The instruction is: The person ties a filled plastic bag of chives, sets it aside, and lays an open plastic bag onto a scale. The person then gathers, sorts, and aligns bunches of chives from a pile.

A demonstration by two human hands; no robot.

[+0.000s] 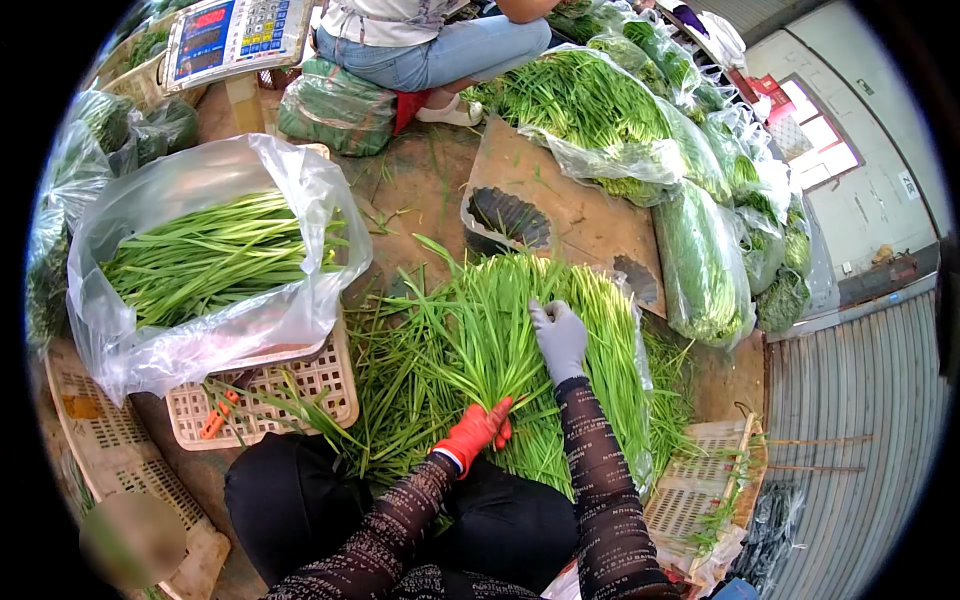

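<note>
My left hand (474,436), in a red-orange glove, is wrapped round the lower end of a bunch of long green leaves (490,325) that fans out away from me. On the right side of this bunch, my right hand (559,335) in a grey glove has its fingers curled against the leaves; what lies between the fingertips is too small to make out. More long leaves with pale ends (612,370) lie in a pile just right of my right hand. Loose leaves (385,375) spread to the left of the bunch.
A clear plastic bag (95,325) of leaves sits on a crate (345,385) at left, with an orange-handled tool (216,415) nearby. A scale (235,40) stands behind. A seated person (430,55) and bagged greens (700,275) are farther back. Another crate (690,480) is at right.
</note>
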